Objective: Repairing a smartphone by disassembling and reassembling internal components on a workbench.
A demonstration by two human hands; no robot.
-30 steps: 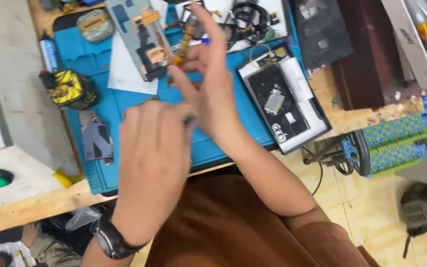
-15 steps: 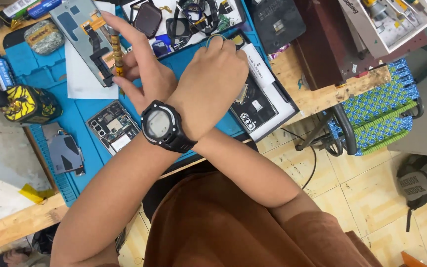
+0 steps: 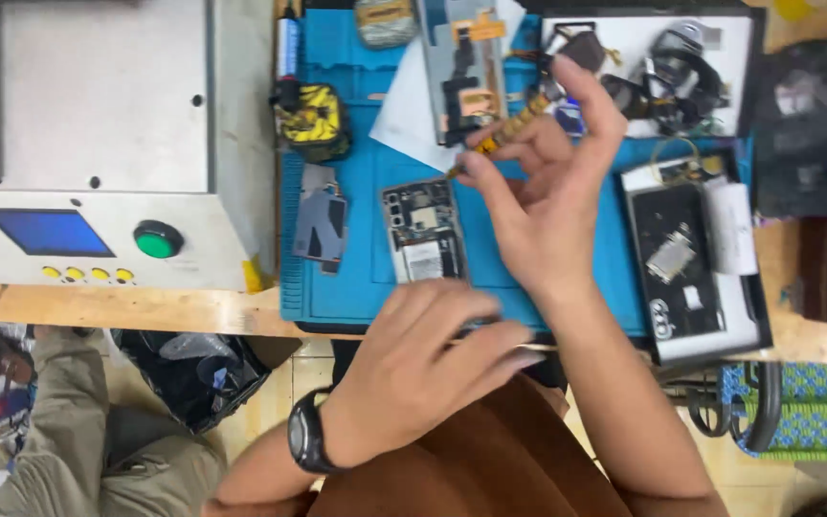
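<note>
At the far left of the frame sat a grey machine [image 3: 98,144] with a green button. On the blue mat [image 3: 356,287] lay an opened phone [image 3: 421,230]. Below it the left hand [image 3: 423,373] (watch on wrist) was loosely curled, holding nothing visible. The right hand [image 3: 547,211] – centre – pinched a yellow-handled screwdriver [image 3: 504,129].

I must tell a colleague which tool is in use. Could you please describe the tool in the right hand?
On the blue work mat, find the raised right hand. Its fingertips pinch a thin screwdriver with a yellow-and-black banded handle, angled above the mat, unlike the flat phone parts nearby.
</note>
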